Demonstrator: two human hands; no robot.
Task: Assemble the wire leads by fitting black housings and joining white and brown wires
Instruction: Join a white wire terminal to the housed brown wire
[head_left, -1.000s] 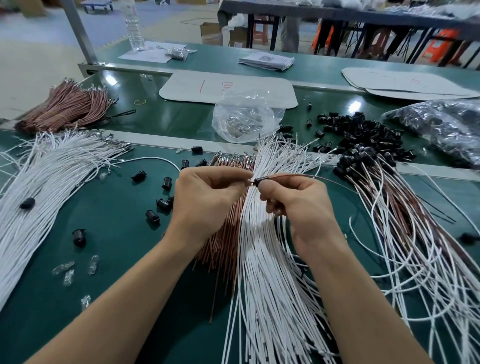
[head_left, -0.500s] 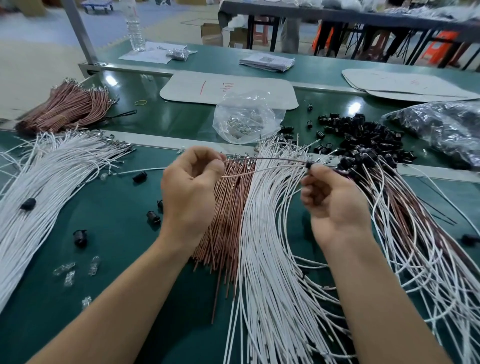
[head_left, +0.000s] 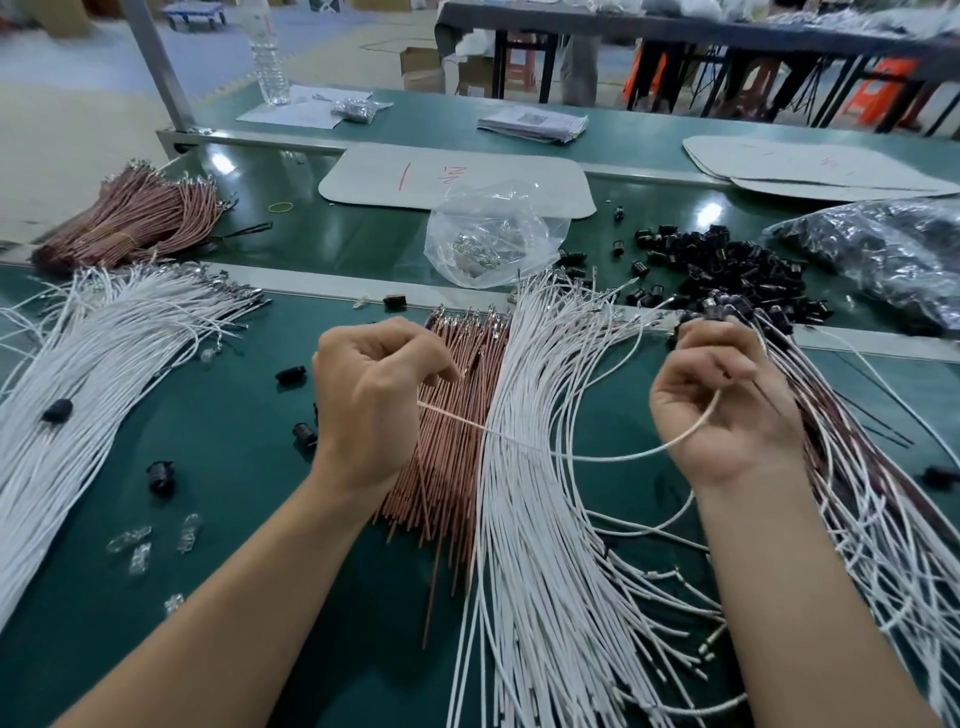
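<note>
Now the white wire (head_left: 623, 456) loops between both hands at centre: the left hand (head_left: 371, 400) pinches one end and the right hand (head_left: 722, 410) curls round the other. Keeping it taut, I'd judge, avoids snags. At twelve o'clock a clear bag (head_left: 540, 228) holds metal terminals (head_left: 472, 254); at two o'clock, a dark bag (head_left: 810, 228) seemingly holds black parts (head_left: 883, 260).

Head view, down over workbench (head_left: 218, 519)

Hands parted from centre; right hand (head_left: 722, 410) shifted toward black housings (head_left: 727, 270); white wire (head_left: 623, 456) now bows across to left hand (head_left: 371, 400).
</note>
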